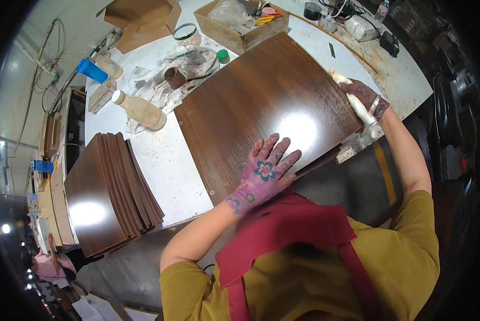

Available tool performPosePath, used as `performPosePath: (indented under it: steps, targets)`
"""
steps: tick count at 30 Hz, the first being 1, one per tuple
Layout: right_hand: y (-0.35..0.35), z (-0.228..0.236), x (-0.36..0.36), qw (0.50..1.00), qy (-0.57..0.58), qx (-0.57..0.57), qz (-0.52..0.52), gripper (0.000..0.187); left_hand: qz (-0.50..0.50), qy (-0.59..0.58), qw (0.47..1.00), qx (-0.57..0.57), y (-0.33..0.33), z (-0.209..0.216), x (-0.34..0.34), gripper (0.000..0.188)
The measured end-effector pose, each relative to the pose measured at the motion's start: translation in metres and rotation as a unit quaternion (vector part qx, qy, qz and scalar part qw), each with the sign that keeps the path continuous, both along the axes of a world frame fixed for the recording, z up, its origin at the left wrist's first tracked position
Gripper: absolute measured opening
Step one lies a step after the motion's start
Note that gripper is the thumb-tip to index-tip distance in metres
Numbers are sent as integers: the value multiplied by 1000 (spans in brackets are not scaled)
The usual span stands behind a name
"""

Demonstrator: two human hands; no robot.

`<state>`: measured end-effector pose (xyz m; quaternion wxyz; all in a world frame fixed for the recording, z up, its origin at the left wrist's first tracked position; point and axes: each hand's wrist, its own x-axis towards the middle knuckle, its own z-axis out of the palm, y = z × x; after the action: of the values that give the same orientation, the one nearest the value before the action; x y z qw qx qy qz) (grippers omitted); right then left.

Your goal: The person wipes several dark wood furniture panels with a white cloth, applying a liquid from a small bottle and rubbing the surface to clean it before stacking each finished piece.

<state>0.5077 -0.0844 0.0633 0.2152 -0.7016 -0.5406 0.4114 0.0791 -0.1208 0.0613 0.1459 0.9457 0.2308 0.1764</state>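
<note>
A dark brown wood-grain panel (250,101) lies on the white worktable, its glossy face catching a bright reflection. My left hand (264,174), in a pink-purple glove with flower prints, rests on the panel's near edge with fingers spread. At the panel's right edge, my right hand (362,96) wears a darker stained glove and is closed around a white cloth (362,109). Parts of the cloth stick out on both sides of that hand, and stained white material hangs at the table corner below it. More panel edges show under the near right side.
Several brown panels (103,192) are stacked at left. Behind them stand a capped plastic bottle (141,111), a crumpled stained cloth (165,85), a small brown cup (175,78), a green cap (223,56) and a cardboard box (245,40) of supplies. A person (53,265) is at far lower left.
</note>
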Motion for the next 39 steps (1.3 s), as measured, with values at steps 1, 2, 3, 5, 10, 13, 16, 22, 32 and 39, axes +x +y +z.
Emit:
performPosePath:
  steps: [1,2,3,5,10,13,16,22,32,39]
  targets:
    - [3,-22,22,999,-25,24,10,43,-5,16,1000,18,-3,-5,-7,55]
    - [8,-25,37,998,-1,26,-54,40,-11,59,998,17,-7,-14,-12,55]
    - [11,-10,54,986,72,48,-146,38,-10,62,998,20,-11,-14,-16,55]
    - [14,32,77,944,189,128,-238,33,-27,49,998,37,-13,-20,-20,53]
    - [-1,99,13,953,178,235,-63,44,86,-67,984,139,93,4,-65,37]
    - [0,94,-126,992,-5,121,-36,49,262,-5,961,89,137,-21,-94,45]
    - [-22,19,-185,977,-206,57,-5,57,292,51,949,104,148,-52,-87,47]
    - [-82,-12,-377,831,-181,286,442,52,230,47,955,182,161,-73,-98,41]
    - [-125,-38,-277,901,-227,349,122,56,256,71,955,133,148,-54,-87,47]
    - [-122,1,-185,947,-249,130,-157,37,244,79,960,114,145,-54,-102,49]
